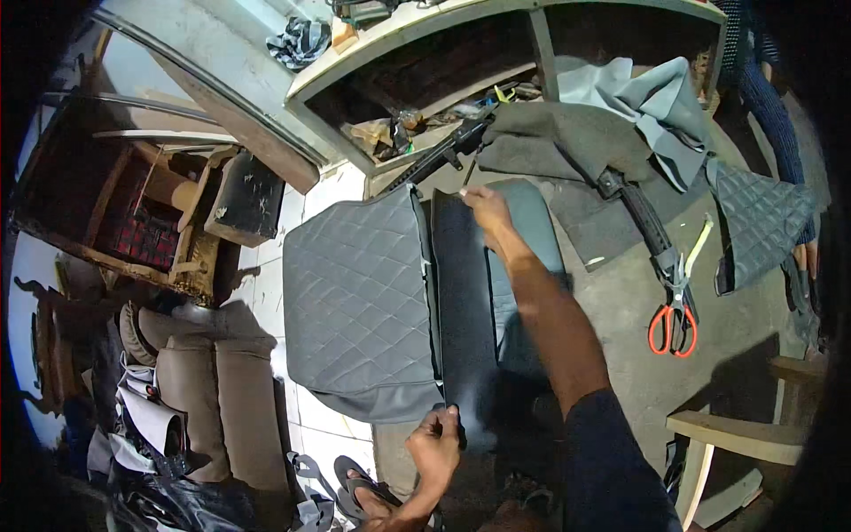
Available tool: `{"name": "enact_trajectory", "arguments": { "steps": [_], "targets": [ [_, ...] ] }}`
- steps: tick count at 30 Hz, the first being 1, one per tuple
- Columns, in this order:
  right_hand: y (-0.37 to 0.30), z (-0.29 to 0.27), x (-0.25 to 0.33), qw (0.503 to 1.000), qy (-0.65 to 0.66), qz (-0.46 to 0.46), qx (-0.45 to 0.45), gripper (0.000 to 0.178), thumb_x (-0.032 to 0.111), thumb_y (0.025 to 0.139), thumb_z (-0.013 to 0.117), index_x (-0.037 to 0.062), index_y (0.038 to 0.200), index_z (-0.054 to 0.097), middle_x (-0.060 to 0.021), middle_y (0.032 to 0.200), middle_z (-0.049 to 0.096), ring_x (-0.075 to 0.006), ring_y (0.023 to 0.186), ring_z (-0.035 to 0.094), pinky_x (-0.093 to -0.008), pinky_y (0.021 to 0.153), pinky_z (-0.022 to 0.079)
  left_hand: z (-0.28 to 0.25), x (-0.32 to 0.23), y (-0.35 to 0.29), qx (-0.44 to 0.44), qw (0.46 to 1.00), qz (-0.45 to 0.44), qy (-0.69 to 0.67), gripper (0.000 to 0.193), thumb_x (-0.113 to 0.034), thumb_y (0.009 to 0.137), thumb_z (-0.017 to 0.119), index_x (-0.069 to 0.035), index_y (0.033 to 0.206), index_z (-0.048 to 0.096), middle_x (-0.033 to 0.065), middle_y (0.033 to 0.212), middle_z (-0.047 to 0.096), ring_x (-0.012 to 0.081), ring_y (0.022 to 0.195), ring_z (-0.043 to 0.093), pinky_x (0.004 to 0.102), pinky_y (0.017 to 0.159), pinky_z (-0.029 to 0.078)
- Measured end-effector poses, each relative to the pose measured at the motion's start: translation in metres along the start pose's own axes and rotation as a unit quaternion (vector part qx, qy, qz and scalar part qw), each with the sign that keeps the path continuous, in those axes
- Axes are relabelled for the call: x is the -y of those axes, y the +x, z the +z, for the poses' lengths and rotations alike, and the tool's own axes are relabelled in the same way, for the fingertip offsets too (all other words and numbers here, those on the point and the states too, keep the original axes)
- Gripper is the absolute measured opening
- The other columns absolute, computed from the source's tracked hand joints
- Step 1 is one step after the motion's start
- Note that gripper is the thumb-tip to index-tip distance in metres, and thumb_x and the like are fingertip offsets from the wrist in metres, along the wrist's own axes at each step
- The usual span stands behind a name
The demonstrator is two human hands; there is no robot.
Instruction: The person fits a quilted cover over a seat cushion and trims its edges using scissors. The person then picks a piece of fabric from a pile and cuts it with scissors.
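Observation:
A grey seat cover (359, 279) with diamond quilting lies spread before me, its right edge running along a seam. Beside that seam runs a smooth black strip of material (465, 293). At the near end, my left hand (434, 448) is closed, its fingers pinching the strip's lower corner. My right hand (487, 213) reaches to the far end and pinches the strip's upper edge. Under and to the right of the strip shows a grey-green padded seat piece (532, 230). Scissors (674, 324) with orange handles lie to the right, blades pointing away.
Brown cushions (244, 408) and a broken wooden frame (191, 222) stand at the left. Dark grey fabric (567, 142) and a quilted piece (762, 217) lie at the back right. A pale shelf unit (541, 44) closes off the back. A wooden stool (740, 434) stands near right.

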State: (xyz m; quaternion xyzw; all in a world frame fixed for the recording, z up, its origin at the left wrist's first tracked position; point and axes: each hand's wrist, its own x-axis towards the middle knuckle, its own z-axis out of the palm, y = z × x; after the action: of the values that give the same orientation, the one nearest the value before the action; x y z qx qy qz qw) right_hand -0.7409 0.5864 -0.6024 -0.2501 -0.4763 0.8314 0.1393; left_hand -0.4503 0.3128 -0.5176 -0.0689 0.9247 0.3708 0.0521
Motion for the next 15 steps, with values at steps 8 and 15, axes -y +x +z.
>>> {"name": "enact_trajectory", "arguments": {
  "steps": [8, 15],
  "targets": [
    [0.032, 0.015, -0.029, 0.995, -0.079, -0.033, 0.043, 0.026, 0.022, 0.092, 0.073, 0.0030, 0.111, 0.070, -0.0042, 0.101, 0.069, -0.0159, 0.095, 0.060, -0.0327, 0.086, 0.046, 0.000, 0.005, 0.017, 0.015, 0.998, -0.053, -0.013, 0.022, -0.018, 0.095, 0.068, 0.003, 0.092, 0.071, 0.0076, 0.065, 0.064, 0.0104, 0.059, 0.056, 0.0316, 0.056, 0.047],
    [0.050, -0.002, -0.035, 0.998, -0.007, -0.052, 0.033, 0.023, 0.024, 0.091, 0.073, 0.0050, 0.104, 0.073, -0.0032, 0.094, 0.070, -0.0146, 0.091, 0.060, -0.0296, 0.085, 0.044, 0.006, -0.010, 0.013, 0.040, 0.988, -0.078, -0.126, 0.019, -0.016, 0.094, 0.069, 0.003, 0.096, 0.072, -0.0025, 0.077, 0.064, 0.0059, 0.071, 0.052, 0.0226, 0.065, 0.042]
  ]
}}
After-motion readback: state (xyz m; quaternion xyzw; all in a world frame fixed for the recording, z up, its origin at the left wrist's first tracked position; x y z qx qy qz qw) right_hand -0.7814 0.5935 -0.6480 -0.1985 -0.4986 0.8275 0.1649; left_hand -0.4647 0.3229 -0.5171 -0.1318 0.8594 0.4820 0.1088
